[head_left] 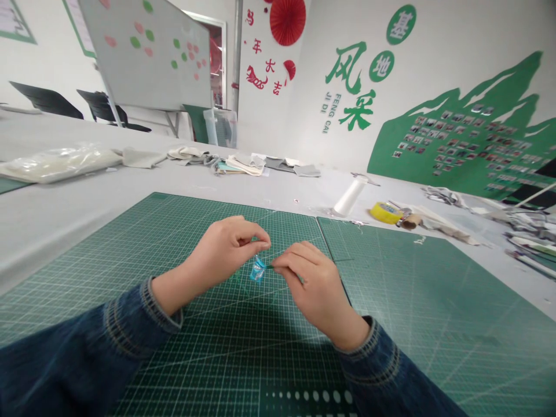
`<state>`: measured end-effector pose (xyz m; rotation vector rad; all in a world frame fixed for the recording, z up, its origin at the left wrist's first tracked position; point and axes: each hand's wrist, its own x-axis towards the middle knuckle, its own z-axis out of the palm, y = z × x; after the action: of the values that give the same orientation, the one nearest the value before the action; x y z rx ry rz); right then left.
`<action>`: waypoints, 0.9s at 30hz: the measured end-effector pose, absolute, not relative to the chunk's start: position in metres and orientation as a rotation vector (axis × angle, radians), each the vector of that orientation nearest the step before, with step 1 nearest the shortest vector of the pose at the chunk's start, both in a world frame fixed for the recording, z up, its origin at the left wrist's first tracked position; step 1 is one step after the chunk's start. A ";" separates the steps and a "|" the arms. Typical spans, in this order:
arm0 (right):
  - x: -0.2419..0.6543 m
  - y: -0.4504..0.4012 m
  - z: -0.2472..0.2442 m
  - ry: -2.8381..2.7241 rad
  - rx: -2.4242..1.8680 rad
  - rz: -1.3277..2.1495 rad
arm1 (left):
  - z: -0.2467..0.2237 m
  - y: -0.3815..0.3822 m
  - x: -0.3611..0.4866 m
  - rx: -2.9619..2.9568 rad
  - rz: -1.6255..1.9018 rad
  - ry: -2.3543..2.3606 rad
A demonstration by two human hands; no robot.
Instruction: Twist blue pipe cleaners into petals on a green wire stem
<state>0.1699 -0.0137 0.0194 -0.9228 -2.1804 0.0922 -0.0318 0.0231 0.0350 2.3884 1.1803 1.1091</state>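
Observation:
A small shiny translucent blue piece (pixel 258 270) hangs above the green cutting mat (pixel 208 324), between my two hands. My left hand (pixel 221 249) is closed in a pinch just over it; a faint pale bit shows below those fingertips, but what they hold is too small to make out. From the right, my right hand (pixel 313 284) pinches a thin dark green stem-like piece (pixel 270 267) that meets the blue piece near its top. Whether the two are joined cannot be told.
A second green mat (pixel 434 301) adjoins on the right. Beyond the mats lie a white roll (pixel 350 197), yellow tape (pixel 386 213) and a brown cardboard tube (pixel 410 221). Fabric pieces (pixel 245 164) and a clear plastic bag (pixel 61 162) line the far side of the table.

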 end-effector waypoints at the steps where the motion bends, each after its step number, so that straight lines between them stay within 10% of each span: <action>1: 0.170 -0.014 0.020 -2.138 -0.908 0.160 | 0.034 0.026 -0.033 2.245 1.068 1.170; 18: 0.167 -0.010 0.015 -1.406 -1.179 0.606 | -0.002 0.002 0.011 1.462 1.118 0.891; 27: 0.171 -0.011 0.012 -1.702 -1.219 0.102 | 0.000 -0.008 0.006 2.166 1.215 1.131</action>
<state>0.1706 -0.0110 0.0119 -1.2189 -1.7019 0.1015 0.0065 -0.0085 -0.0003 2.1660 1.1309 1.2153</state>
